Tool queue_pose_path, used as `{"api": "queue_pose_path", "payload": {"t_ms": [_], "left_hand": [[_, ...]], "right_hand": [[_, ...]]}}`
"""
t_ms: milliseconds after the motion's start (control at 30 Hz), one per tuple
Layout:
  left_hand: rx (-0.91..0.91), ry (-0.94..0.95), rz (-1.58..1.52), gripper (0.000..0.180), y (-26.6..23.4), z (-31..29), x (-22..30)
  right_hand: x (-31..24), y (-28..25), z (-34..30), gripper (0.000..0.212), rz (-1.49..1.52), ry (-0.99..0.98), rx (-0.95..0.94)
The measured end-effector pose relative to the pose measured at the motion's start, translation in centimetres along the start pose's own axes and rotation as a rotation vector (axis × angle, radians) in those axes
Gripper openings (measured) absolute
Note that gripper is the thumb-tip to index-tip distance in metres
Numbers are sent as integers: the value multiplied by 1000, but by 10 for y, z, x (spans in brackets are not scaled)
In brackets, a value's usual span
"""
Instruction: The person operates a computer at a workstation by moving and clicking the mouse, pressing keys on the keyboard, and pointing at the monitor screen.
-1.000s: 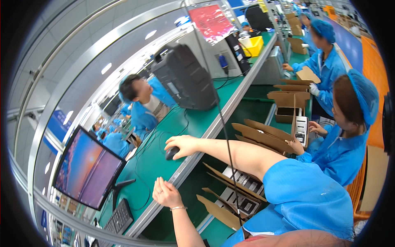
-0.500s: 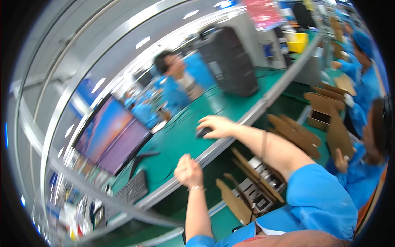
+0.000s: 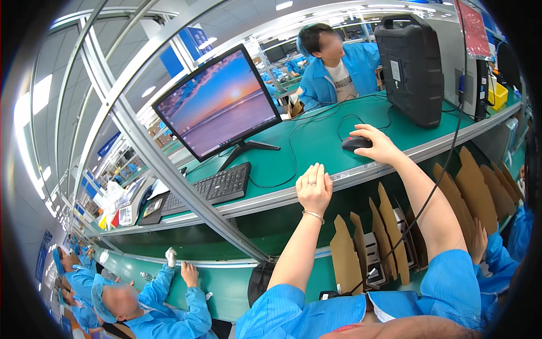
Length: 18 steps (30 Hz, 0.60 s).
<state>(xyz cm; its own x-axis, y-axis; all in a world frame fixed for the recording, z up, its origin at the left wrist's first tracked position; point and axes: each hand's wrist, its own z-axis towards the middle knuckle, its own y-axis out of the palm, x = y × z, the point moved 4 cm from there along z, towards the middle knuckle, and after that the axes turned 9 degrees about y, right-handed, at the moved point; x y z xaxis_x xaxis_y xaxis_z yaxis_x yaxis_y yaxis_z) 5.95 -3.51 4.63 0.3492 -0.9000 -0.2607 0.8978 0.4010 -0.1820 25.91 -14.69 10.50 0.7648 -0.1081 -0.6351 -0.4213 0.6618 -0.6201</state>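
Note:
A black computer mouse (image 3: 357, 143) lies on the green upper shelf (image 3: 316, 148), and my right hand (image 3: 375, 141) rests over it with the fingers curved round it. My left hand (image 3: 314, 189) is at the shelf's metal front edge, its fingers held close together and stretched forward with nothing visible in them. A ring and a bracelet show on that hand. Left of it sits a black keyboard (image 3: 220, 185), partly behind a metal post. Beyond the keyboard a monitor (image 3: 217, 104) displays a sunset desktop picture.
A large black hard case (image 3: 409, 70) stands upright behind the mouse, with a co-worker (image 3: 339, 68) across the shelf. Opened cardboard boxes (image 3: 345, 254) line the lower bench. A slanting metal post (image 3: 161, 158) crosses at left. A cable (image 3: 437, 186) hangs past my right forearm. Other co-workers sit at lower left.
My view has swung left and levelled, so the monitor and keyboard show fully and co-workers appear at lower left. My right hand stays on the mouse. My left hand's fingers look straighter.

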Motion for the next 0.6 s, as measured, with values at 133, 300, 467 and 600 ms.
{"api": "queue_pose_path", "payload": {"t_ms": [133,300,467,600], "left_hand": [[15,2,-5,20,0,1,2],[16,6,2,20,0,0,1],[8,0,-5,20,0,0,1],[-1,7,11,22,0,-1,0]], "right_hand": [[3,-1,0,47,8,-20,-10],[6,2,2,43,8,-15,-20],[6,2,2,41,-32,-31,-26],[3,0,1,38,14,-50,-109]]}}
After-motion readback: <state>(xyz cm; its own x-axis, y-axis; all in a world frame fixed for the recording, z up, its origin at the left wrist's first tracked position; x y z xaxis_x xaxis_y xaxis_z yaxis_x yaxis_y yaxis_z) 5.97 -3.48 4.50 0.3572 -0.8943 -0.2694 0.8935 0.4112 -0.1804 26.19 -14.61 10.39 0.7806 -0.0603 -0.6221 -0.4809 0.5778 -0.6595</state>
